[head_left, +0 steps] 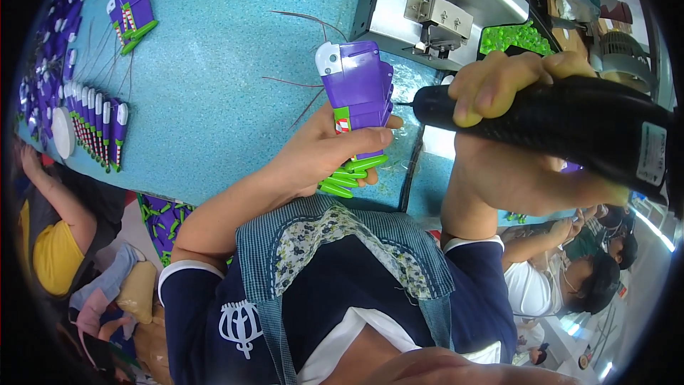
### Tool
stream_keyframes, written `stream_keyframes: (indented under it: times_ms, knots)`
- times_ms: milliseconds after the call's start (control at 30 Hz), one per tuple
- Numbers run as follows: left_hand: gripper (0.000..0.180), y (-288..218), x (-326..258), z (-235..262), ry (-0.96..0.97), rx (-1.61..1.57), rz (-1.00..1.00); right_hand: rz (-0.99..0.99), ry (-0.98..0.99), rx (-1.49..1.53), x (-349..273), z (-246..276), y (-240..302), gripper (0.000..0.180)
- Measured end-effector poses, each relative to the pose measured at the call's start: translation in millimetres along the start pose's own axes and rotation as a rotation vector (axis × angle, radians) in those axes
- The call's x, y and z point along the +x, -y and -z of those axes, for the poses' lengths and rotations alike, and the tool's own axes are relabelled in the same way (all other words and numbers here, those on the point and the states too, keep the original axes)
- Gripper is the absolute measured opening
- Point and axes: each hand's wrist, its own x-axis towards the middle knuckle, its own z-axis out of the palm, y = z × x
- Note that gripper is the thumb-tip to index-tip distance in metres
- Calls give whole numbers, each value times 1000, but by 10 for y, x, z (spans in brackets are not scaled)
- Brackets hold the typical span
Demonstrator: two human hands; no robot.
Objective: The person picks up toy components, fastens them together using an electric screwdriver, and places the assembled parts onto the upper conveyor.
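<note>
My left hand point(306, 150) is closed round a small stack of purple plastic toy parts point(362, 75), each with a green foot-like end; the top one has a white corner. Thin dark wires trail from the stack toward the left. My right hand point(499, 175) grips a black electric screwdriver point(577, 117), held level with its bit pointing left. The bit's tip ends just right of the stack's edge; whether it touches a screw I cannot tell.
Finished-looking purple parts stand in a row point(100, 125) at the left by a white round lid point(63, 132). More parts point(135, 0) lie at the far left. A metal fixture point(442, 18) and green pieces point(516, 38) are at the far right. Other people sit on both sides.
</note>
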Motion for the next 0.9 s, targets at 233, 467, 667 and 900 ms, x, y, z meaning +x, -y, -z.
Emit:
stream_keyframes:
  times_ms: [233, 467, 667, 900]
  knots:
    - [41, -44, -13, -25, -37, -1, 19, -40, -44, 6, -112, -8, -133, 95]
    - [44, 2, -38, -2, -50, -33, 13, -53, -44, 14, -86, -40, -92, 97]
    - [44, -84, -48, 98, -7, -23, 1, 29, -60, -60, 35, -48, 97, 95]
    - [43, -75, -131, 64, -40, -36, -37, -26, -10, -21, -27, -116, -37, 98]
